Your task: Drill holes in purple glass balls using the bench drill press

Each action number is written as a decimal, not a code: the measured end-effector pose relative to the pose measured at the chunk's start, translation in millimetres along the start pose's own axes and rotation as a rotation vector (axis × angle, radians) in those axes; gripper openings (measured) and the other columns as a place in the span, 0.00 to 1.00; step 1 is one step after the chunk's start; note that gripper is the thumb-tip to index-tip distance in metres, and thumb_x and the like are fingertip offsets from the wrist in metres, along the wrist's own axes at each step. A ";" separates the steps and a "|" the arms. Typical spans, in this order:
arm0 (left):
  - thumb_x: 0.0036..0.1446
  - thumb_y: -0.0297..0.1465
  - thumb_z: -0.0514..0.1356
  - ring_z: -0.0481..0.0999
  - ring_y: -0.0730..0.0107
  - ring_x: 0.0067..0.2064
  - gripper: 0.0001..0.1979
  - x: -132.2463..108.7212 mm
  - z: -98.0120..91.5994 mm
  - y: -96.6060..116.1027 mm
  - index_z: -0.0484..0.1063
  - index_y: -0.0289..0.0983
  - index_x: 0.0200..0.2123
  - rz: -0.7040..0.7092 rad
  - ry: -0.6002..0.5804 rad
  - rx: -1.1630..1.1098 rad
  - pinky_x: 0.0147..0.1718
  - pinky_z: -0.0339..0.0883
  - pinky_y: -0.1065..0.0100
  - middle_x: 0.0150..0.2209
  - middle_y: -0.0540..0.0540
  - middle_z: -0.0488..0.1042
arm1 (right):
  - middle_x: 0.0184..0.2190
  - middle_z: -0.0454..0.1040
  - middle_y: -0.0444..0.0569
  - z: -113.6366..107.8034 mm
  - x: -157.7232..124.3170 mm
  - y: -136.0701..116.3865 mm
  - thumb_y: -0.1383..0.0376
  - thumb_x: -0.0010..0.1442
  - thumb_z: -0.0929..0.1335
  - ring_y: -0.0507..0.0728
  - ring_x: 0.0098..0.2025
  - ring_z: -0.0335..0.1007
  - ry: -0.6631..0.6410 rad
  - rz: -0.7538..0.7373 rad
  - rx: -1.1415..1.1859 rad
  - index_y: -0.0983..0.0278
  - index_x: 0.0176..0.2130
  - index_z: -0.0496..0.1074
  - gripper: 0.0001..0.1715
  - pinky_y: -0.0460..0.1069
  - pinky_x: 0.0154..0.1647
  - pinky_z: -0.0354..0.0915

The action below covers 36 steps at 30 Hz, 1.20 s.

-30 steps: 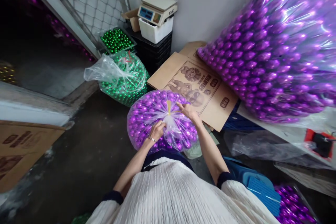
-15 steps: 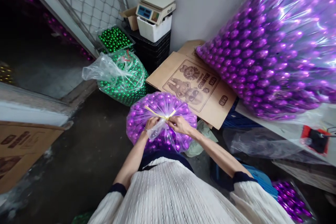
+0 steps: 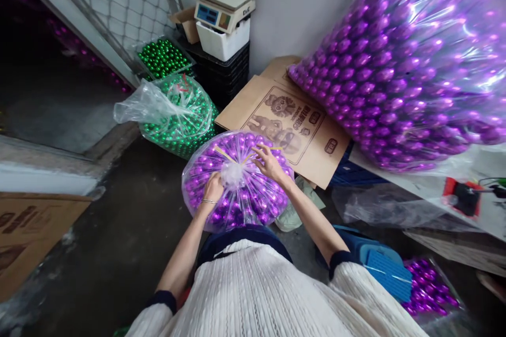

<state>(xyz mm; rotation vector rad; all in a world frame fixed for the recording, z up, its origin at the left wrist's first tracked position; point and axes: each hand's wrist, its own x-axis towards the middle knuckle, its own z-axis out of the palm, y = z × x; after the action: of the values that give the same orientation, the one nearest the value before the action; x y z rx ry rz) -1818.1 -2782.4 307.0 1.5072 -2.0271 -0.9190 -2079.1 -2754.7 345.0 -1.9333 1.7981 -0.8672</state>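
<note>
Left hand [image 3: 213, 188] curled, apparently pinching the gathered neck [image 3: 232, 175]; right hand [image 3: 269, 162] bent-fingered at the yellow tie [image 3: 225, 155], pinch unclear. Purple bag [image 3: 259, 197] just ahead of the waistband [image 3: 256, 234]. Probably light, soft, slick; balls [image 3: 221, 216] may dent; neck the best hold. Cardboard [image 3: 288, 121], green bag [image 3: 182, 124] crowd its far edge; floor [image 3: 130, 210] at left gives room.

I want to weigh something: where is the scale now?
In the head view, top, just left of centre, the scale sits on a white box above a black stack, by the wall.
</note>
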 end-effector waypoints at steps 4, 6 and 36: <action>0.64 0.27 0.46 0.73 0.58 0.56 0.18 1.6 0.4 39.9 0.67 0.34 0.54 -0.074 0.347 -0.134 0.56 0.66 0.56 0.53 0.36 0.73 | 0.49 0.73 0.58 15.3 -27.9 4.1 0.61 0.68 0.60 0.59 0.49 0.73 0.128 0.035 -0.012 0.62 0.50 0.73 0.18 0.55 0.50 0.70; 0.68 0.35 0.48 0.68 0.57 0.61 0.21 5.5 4.6 69.6 0.62 0.34 0.60 0.066 0.435 -0.178 0.60 0.62 0.56 0.59 0.34 0.69 | 0.48 0.75 0.57 32.0 -29.3 0.1 0.63 0.67 0.61 0.59 0.48 0.73 0.075 0.073 0.002 0.62 0.49 0.74 0.17 0.54 0.49 0.70; 0.57 0.26 0.55 0.78 0.65 0.39 0.10 -3.9 47.2 0.4 0.69 0.37 0.43 -0.027 -0.131 -0.271 0.43 0.72 0.64 0.37 0.45 0.78 | 0.17 0.58 0.40 58.5 16.7 -50.5 0.39 0.61 0.58 0.51 0.23 0.54 -0.009 0.463 0.748 0.62 0.28 0.70 0.32 0.48 0.29 0.57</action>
<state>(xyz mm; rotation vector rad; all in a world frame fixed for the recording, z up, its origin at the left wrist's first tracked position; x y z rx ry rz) -1850.0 -2767.1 275.5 1.3606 -1.8812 -1.2762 -2002.7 -2773.2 336.8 -1.0053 1.5051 -1.1327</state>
